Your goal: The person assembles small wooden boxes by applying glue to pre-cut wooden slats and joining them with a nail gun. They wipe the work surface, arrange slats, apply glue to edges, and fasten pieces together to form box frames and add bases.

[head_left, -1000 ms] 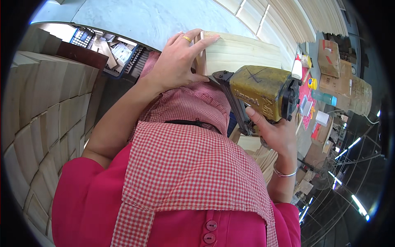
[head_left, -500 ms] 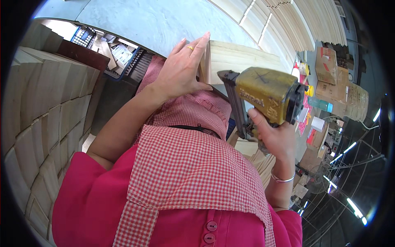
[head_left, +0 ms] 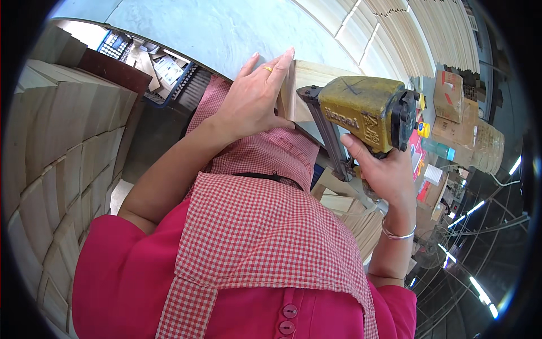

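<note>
My left hand (head_left: pixel 252 100) lies flat against the left side of a pale wooden panel (head_left: pixel 307 79) that stands on edge in front of me, fingers stretched up along it and a ring on one finger. My right hand (head_left: pixel 383 169) grips the handle of a yellow pneumatic nail gun (head_left: pixel 361 110). The gun's dark nose rests against the panel's near edge. My red checked apron and pink top fill the lower half of the view.
A tall stack of pale wooden pieces (head_left: pixel 62 147) rises at my left. More cut wood (head_left: pixel 353 214) lies under the gun. Cardboard boxes (head_left: pixel 451 101) and small coloured packages (head_left: pixel 420 150) stand at the right. A calculator (head_left: pixel 116 45) and papers sit far left.
The panel has turned more upright and my left hand has shifted from curled over its top to flat against its side. The nail gun has risen and swung toward the panel's edge.
</note>
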The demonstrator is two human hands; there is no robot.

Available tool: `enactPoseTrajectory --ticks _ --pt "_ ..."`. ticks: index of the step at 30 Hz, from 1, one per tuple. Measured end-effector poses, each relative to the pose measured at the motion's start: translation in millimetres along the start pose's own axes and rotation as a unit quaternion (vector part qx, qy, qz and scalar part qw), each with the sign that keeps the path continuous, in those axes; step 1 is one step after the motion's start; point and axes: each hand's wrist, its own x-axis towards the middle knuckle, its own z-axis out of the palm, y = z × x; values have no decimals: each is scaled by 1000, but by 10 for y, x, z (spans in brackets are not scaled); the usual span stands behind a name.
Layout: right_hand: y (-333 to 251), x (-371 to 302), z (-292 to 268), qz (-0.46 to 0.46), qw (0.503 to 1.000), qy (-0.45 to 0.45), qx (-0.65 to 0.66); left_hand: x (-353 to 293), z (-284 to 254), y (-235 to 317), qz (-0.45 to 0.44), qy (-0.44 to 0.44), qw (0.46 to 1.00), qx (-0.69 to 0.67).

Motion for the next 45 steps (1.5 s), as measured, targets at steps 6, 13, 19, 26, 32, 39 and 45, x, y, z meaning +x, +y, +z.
enactPoseTrajectory --ticks 6,13,19,26,32,39,45 --pt "13 8 -58 27 1000 0 13 17 -28 8 -14 -25 1000 -8" --pt "864 -245 -470 142 952 266 47 111 -501 186 -162 -50 961 -218" --pt "3184 -739 -744 62 887 364 -277 396 -1052 -32 -305 -210 890 -266" --pt "3890 -608 -520 327 863 225 -311 515 -946 81 -379 -137 888 -221" --pt "3694 -481 -122 181 802 419 -385 512 -814 258 -298 -89 945 -98" --pt "1813 -287 849 -54 796 437 416 318 -440 85 -243 50 910 -333" --pt "1868 -202 996 -44 775 437 454 301 -384 83 -222 37 865 -448"
